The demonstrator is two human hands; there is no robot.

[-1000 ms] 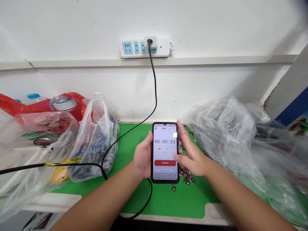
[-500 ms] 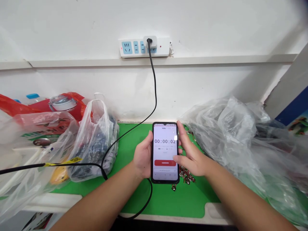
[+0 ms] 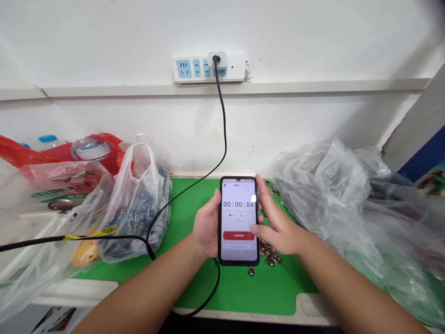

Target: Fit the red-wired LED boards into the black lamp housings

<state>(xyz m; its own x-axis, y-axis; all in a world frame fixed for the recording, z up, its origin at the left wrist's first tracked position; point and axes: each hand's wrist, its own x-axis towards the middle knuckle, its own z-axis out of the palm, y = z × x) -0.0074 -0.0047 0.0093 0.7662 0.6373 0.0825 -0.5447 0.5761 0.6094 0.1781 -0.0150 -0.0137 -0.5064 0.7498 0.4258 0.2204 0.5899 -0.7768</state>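
A person grips a black-cased phone lengthwise between 2 bare hands over a green tabletop, its lit display facing the holder. The left hand is closed around the left edge, thumb laid along the case; its other fingers pass behind, and from where I stand I cannot tell how they are placed. The right hand clasps the opposite side with a looser spread: the index finger stretches up along the edge to the top corner, the thumb bends across the lower right of the display, and more fingertips show at the case between them. That thumb's tip sits at the right end of a red button; whether it presses the glass, I cannot tell. The timer above reads 00:00:04.

Just beside the phone, partly hidden by the right hand, lies a heap of small metal parts, with 1 shiny piece near the phone's lower edge. Crumpled clear plastic is piled to the right, and a translucent carrier bag stands to the left. A black cable hangs from an adapter plugged into a white power strip on the wall.
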